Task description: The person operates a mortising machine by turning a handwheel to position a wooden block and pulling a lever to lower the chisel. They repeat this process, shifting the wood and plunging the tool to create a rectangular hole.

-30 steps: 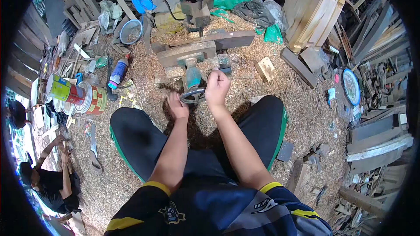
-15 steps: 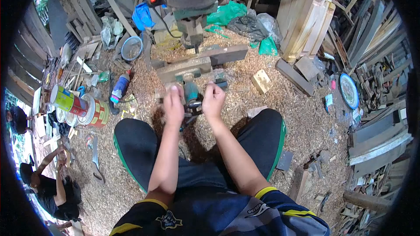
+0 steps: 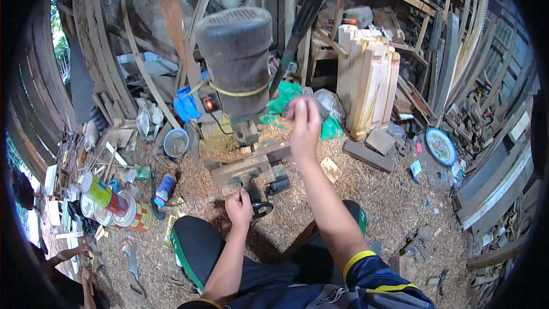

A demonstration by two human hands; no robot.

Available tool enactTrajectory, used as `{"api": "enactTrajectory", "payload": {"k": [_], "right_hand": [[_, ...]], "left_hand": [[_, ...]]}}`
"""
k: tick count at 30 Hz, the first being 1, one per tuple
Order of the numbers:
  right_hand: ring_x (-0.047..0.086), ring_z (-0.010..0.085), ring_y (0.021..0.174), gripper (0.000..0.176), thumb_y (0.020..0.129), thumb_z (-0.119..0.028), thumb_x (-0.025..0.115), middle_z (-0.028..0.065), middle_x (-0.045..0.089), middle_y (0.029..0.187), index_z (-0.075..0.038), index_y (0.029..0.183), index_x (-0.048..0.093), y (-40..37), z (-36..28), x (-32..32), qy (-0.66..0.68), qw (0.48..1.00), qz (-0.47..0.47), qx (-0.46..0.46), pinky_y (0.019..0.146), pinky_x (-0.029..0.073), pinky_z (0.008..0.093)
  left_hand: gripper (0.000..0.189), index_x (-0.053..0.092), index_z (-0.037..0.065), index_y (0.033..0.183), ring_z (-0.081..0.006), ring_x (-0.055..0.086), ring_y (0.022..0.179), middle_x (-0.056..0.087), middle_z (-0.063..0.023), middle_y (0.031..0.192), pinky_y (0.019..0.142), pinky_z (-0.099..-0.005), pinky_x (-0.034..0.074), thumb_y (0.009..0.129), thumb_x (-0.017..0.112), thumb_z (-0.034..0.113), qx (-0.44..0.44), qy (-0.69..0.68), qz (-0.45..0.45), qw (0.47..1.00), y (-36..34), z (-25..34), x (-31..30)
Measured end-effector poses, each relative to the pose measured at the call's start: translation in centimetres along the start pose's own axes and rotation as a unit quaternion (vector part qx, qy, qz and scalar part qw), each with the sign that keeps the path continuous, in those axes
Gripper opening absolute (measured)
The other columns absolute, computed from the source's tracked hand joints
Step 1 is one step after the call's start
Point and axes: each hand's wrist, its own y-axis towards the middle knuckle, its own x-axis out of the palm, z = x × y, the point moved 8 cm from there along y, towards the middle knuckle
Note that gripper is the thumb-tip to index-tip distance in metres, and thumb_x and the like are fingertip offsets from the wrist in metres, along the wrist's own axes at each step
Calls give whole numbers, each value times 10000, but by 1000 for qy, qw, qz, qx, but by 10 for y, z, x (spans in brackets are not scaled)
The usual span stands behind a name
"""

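My left hand is closed in a fist beside a small black handwheel at the machine's base; what lies inside the fist is hidden. Raised to the right of the machine, my right hand has its fingers curled together, slightly blurred, with nothing visible in them. It appears below the long lever with its dark grip. The drill-like machine has a dusty dark motor housing and a lit red switch. Under its head lies a wooden board, at the vise-like base.
Wood shavings cover the floor. Stacked shaped timbers stand behind to the right, near a round dish. Buckets, a bottle and a long knife lie left. Another person's arm shows at lower left.
My right hand has risen from the base to beside the motor. My left hand stays near the handwheel. The view has tilted up, showing the whole motor and lever.
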Motion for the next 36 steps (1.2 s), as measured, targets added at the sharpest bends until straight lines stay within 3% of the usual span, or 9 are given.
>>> {"api": "enactTrajectory", "payload": {"k": [2,6,11,13,16,21,27,33,36], "right_hand": [[533,115,904,211,1098,-206,520,39,598,1025,-22,1174,588,42,-35,8,17,994,8,-105,837,465,299],[530,113,989,305,1090,-203,537,54,582,1150,-2,1319,551,94,-98,27,49,981,38,-182,928,450,281],[538,101,837,233,1072,-212,547,34,616,931,-2,1003,622,161,-135,45,101,987,3,-126,771,436,276],[579,179,667,354,1046,-290,490,69,602,743,-44,812,592,182,-145,68,149,974,-142,-94,641,472,318],[536,210,546,393,1005,-301,468,85,545,625,-58,706,551,183,-137,86,175,949,-263,20,546,438,333],[401,141,422,443,1004,-270,465,63,471,517,-44,626,509,180,-126,84,245,928,-275,57,447,337,314],[403,143,473,470,1000,-260,493,47,454,525,-35,588,474,63,-127,6,276,923,-226,-145,458,263,316],[424,148,498,467,958,-321,527,56,472,550,-13,609,501,45,-126,-2,234,900,-333,-154,477,277,326],[458,164,534,428,962,-333,516,89,533,626,33,746,567,60,-134,9,225,902,-289,-228,507,327,315]], "left_hand": [[449,566,-58,699,-404,529,529,512,-254,608,565,-483,413,1019,570,257,-22,2,2,1000,-2,9,-3],[429,604,-62,706,-443,593,568,556,-278,623,571,-508,438,1004,572,246,18,41,16,999,0,-1,1],[422,613,-57,700,-458,601,578,555,-273,616,572,-522,442,996,571,243,2,36,-13,999,0,-1,3],[414,616,-50,694,-452,603,575,561,-266,613,569,-514,445,993,569,233,3,34,-21,999,1,-1,4],[412,617,-44,688,-449,605,577,563,-261,612,569,-502,451,992,571,230,6,52,-14,999,1,12,0],[470,618,-43,659,-415,601,524,555,-224,547,545,-478,456,1011,576,265,-19,43,-15,999,4,18,-1],[517,567,-38,622,-371,568,478,536,-196,513,512,-473,409,1030,576,280,16,28,3,999,1,-11,5],[436,561,-41,655,-427,567,547,521,-258,605,541,-481,410,999,599,224,-28,-11,-19,999,0,-16,8],[421,572,-41,670,-416,574,550,529,-257,614,545,-480,414,999,595,222,6,16,-18,1000,4,-9,7]]}}
